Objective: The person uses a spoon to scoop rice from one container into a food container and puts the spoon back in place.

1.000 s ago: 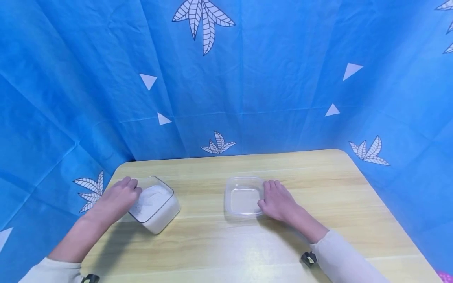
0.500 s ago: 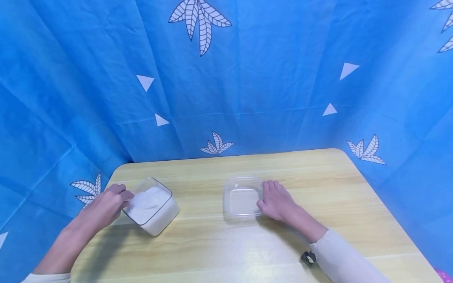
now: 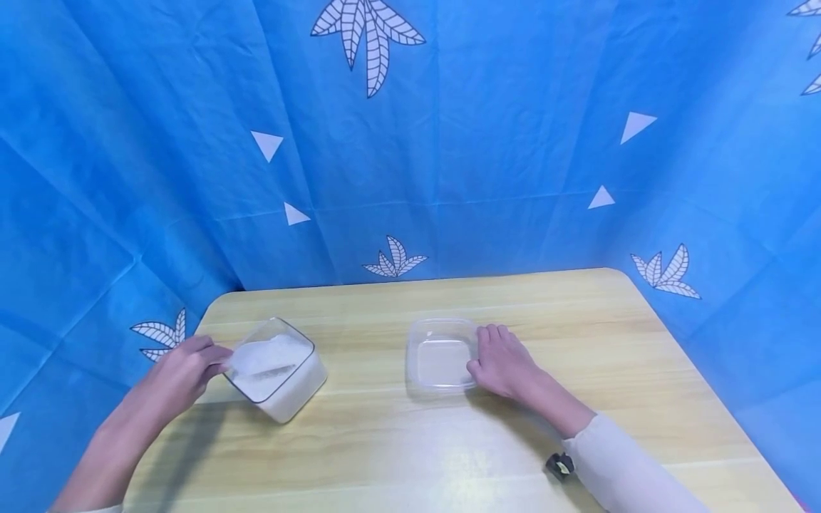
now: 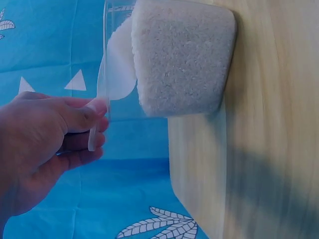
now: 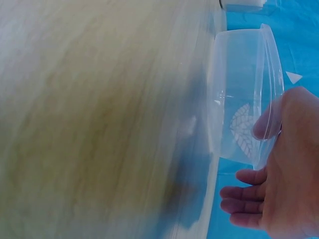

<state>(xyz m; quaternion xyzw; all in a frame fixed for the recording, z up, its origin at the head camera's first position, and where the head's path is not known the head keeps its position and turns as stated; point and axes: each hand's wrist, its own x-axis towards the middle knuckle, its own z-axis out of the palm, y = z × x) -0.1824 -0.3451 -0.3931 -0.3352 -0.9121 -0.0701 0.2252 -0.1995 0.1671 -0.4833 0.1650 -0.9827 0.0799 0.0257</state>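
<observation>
On the left of the table, a clear square-rimmed container (image 3: 300, 393) holds white rice (image 4: 179, 62). My left hand (image 3: 182, 374) pinches the handle of a whitish scoop (image 4: 122, 74) between thumb and fingers at the container's left rim. The scoop's bowl sits inside the container, at the rice surface, with rice heaped over it in the left wrist view. Near the middle stands a shallow clear plastic box (image 3: 442, 367) with nothing in it. My right hand (image 3: 503, 363) grips its right rim, thumb on one side of the wall and fingers on the other.
Both containers stand on a light wood-grain table (image 3: 385, 442) with rounded far corners. A blue curtain (image 3: 500, 142) with white leaves and triangles hangs behind the table and along its sides. Bare tabletop lies between the containers.
My left hand has drawn back to the left and turned, from over the rice to the container's rim, and the scoop now shows. The right hand and plastic box have stayed put.
</observation>
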